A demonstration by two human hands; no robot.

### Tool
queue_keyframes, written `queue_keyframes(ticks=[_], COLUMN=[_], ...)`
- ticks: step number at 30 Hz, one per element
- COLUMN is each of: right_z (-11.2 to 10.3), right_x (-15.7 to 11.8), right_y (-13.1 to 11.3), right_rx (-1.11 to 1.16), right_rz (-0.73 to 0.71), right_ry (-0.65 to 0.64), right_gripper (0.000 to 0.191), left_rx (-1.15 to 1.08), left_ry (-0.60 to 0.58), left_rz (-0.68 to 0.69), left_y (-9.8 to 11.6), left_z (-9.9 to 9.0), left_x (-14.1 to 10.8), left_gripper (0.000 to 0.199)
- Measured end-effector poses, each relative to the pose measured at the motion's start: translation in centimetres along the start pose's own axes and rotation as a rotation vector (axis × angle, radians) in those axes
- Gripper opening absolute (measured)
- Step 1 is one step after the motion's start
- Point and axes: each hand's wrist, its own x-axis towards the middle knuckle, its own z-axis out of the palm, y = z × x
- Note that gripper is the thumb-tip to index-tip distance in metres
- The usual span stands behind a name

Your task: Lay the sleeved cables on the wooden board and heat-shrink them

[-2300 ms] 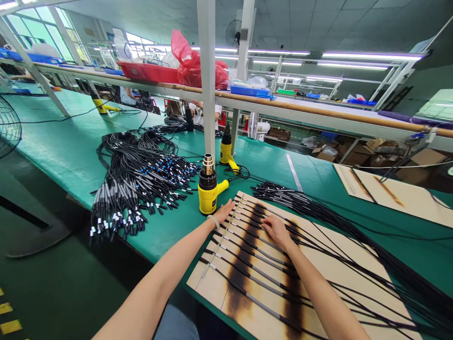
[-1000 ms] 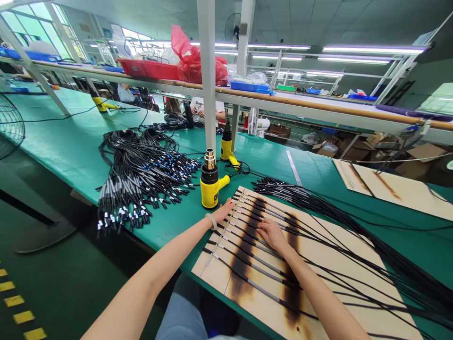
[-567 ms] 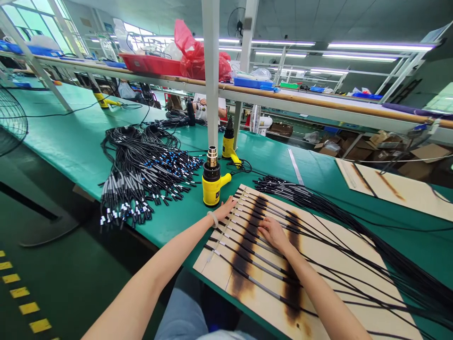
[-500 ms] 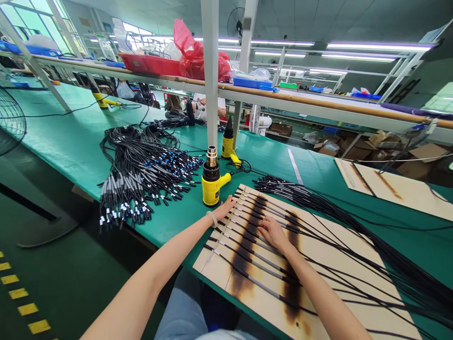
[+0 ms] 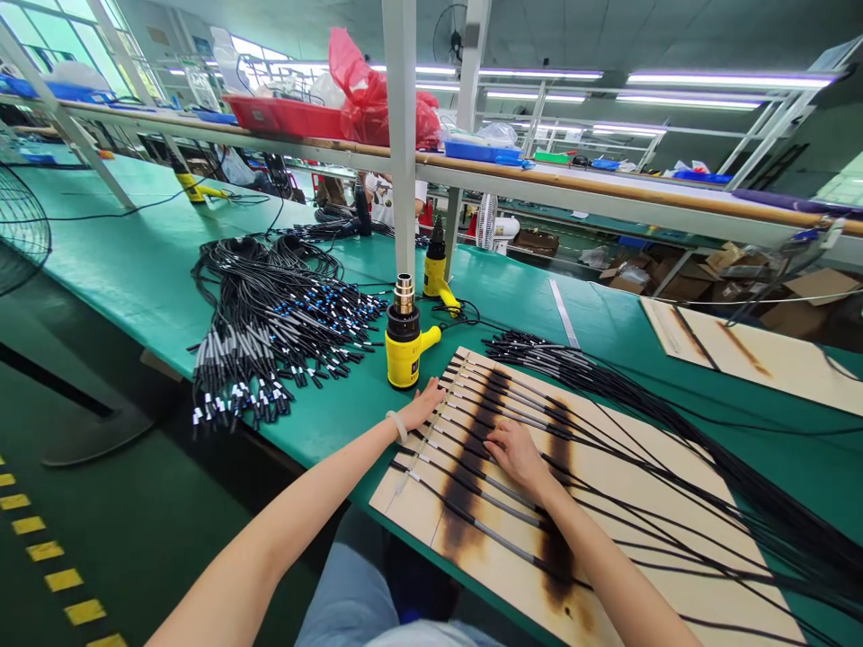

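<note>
My left hand point(image 5: 423, 403) rests at the left edge of a pale wooden board point(image 5: 627, 431), its fingers stretched out over black cable ends lined up along a strip. On the board, my right hand point(image 5: 516, 451) is closed, thumb and fingertips pinching one black cable beside a dark scorched band point(image 5: 475, 440). Several black cables with grey sleeves point(image 5: 499, 537) lie side by side across the board, crossing two scorched bands. Just beyond my left hand stands a yellow heat gun point(image 5: 403, 355), nozzle up. My right palm hides part of the cables beneath it.
A heap of black cables point(image 5: 270, 314) lies on the green table point(image 5: 337, 409) to the left. Behind the post point(image 5: 403, 135) stands another heat gun point(image 5: 435, 270). A long cable bundle point(image 5: 647, 404) runs along the board's far side. Another scorched board point(image 5: 775, 359) lies right.
My right hand has shifted slightly left and toward me along the board. My left hand has moved a little left and down, staying by the cable ends.
</note>
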Motion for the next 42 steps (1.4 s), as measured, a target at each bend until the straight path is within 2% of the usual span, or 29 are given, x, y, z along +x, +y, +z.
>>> queue_keyframes(ticks=[7,12,22,35,42], right_z=[0.2,-0.2,0.0,-0.3,-0.4], right_x=[0.0,-0.9,-1.9,-1.9,-3.1], right_y=[0.1,-0.4,-1.9,-2.2,-2.4], right_rx=[0.000,0.037,-0.060,-0.065,0.005], right_rz=[-0.018,-0.025,-0.026,-0.031,-0.049], right_ry=[0.023,0.103,-0.020,-0.024,0.077], right_gripper=[0.012,0.013,0.010,0.012,0.011], left_rx=[0.022,-0.012,0.056,0.081,-0.012], left_ry=[-0.004,0.017,0.009,0.007,0.074], left_rz=[0.005,0.005,0.027,0.020,0.026], left_y=[0.5,0.5,-0.1,0.9,0.3], left_z=[-0.1,-0.5,0.5,0.3,0.1], left_x=[-0.3,-1.0,-2.0,-2.5,-3.4], left_gripper=[0.084,0.086,0.084,0.081,0.086])
